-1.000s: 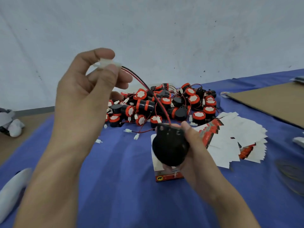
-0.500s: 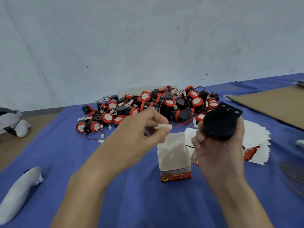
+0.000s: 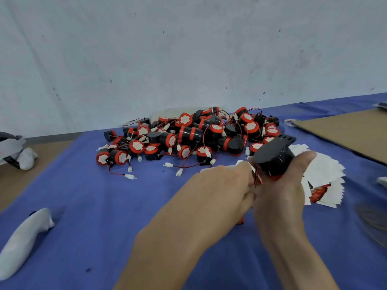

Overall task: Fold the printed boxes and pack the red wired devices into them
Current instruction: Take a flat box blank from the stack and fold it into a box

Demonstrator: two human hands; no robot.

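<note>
Near the middle of the desk, a little toward 4 o'clock, the right hand holds one black device. Its grip is closed, with the fingers curled round the round body. The flat black bracket of the device points up toward 1 o'clock, and a red rim shows at its lower end. A thin red wire comes from the device and goes down between the two hands.

The left hand touches the right one from the 9 o'clock side. Its fingers are curled and turned away from the camera, so I cannot tell whether this grip has something in it. A small red corner of a box shows below the hands; the rest of the box is hidden behind them.

At 12 o'clock from the hands, close to the grey wall, lies a big pile of the same red and black devices with loose wires and white plugs. At 3 o'clock, partly behind the right hand, a fanned stack of flat boxes lies on the blue cloth. A brown cardboard sheet is at 2 o'clock, and a white object lies at 8 o'clock, well apart from the hands.
</note>
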